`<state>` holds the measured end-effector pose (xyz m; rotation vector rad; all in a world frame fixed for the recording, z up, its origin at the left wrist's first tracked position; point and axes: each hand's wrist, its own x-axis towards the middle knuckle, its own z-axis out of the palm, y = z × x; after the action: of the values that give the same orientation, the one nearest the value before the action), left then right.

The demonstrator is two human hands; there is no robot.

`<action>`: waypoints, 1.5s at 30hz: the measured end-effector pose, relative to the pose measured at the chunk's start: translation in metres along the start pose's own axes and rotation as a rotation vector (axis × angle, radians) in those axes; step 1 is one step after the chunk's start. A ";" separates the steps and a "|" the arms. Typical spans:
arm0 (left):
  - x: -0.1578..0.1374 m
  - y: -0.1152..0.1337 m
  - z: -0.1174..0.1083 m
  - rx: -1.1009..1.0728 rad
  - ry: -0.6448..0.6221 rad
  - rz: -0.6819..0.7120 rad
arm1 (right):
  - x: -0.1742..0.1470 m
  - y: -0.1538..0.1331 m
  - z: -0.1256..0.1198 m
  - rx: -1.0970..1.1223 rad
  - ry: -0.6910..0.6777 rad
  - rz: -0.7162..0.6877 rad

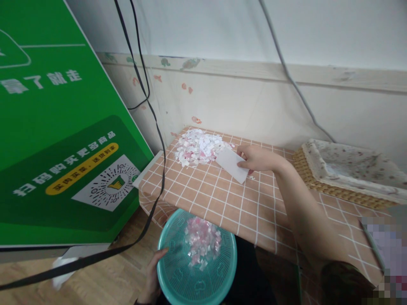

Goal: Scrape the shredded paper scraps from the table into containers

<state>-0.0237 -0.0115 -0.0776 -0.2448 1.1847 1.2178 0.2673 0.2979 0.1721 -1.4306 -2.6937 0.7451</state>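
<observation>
The right hand (pixel 256 159), at centre frame, pinches a white card (pixel 232 164) by its right edge between thumb and fingers. The card lies tilted on the checked tablecloth (pixel 222 199), and its upper left corner sits just beside a pile of white and pink paper scraps (pixel 199 147) at the far end of the table.

The left hand (pixel 152 275), at the lower centre of the frame, grips the left rim of a teal plastic basket (pixel 197 258), fingers curled over the edge. The basket is held below the near edge of the table and contains a smaller heap of scraps (pixel 202 242) of the same kind.

A wicker tray with fabric liner (pixel 343 173) rests at the right of the table. A green sign board (pixel 60 123) fills the upper left, with black cables (pixel 152 114) hanging across it.
</observation>
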 end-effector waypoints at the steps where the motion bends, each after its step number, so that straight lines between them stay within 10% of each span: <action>1: 0.000 0.000 0.000 0.005 0.009 0.005 | 0.001 -0.001 0.001 0.008 -0.006 -0.007; 20: -0.015 0.005 0.015 -0.006 0.071 0.086 | 0.007 0.001 0.006 0.205 -0.077 -0.099; 45: -0.003 0.002 0.004 0.003 -0.008 0.005 | 0.018 -0.014 0.019 0.135 0.167 -0.134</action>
<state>-0.0227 -0.0102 -0.0729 -0.2349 1.1803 1.2205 0.2417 0.2979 0.1571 -1.2114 -2.5309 0.7462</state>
